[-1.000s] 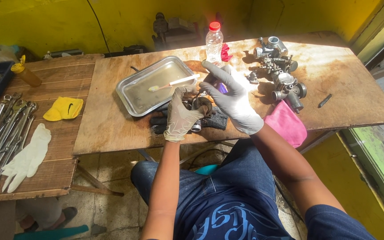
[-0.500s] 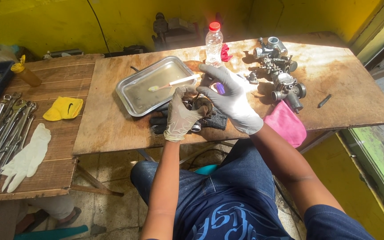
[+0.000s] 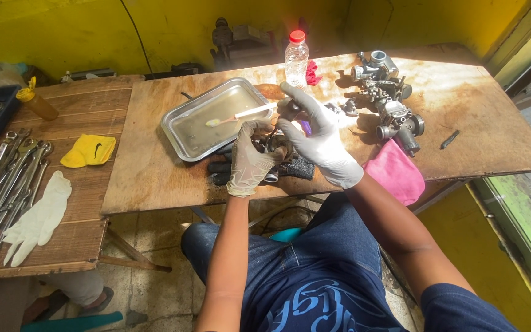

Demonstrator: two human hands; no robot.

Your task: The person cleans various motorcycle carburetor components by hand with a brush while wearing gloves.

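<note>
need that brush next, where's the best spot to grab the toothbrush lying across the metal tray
Take the toothbrush by its white handle end, which overhangs the metal tray's right rim, coming from the right. The bristle head lies down in the tray's liquid, so the raised handle is probably the drier part with room for fingers.

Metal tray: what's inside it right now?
The metal tray holds a shallow pool of cloudy liquid and a toothbrush, its bristle end lying in the liquid and its handle over the right rim. Nothing else shows through the liquid.

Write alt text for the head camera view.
Two gloved hands, left hand and right hand, hold a small dark metal part over a wooden table. A metal tray holding a toothbrush, a plastic bottle and a pink cloth lie around them.
</note>
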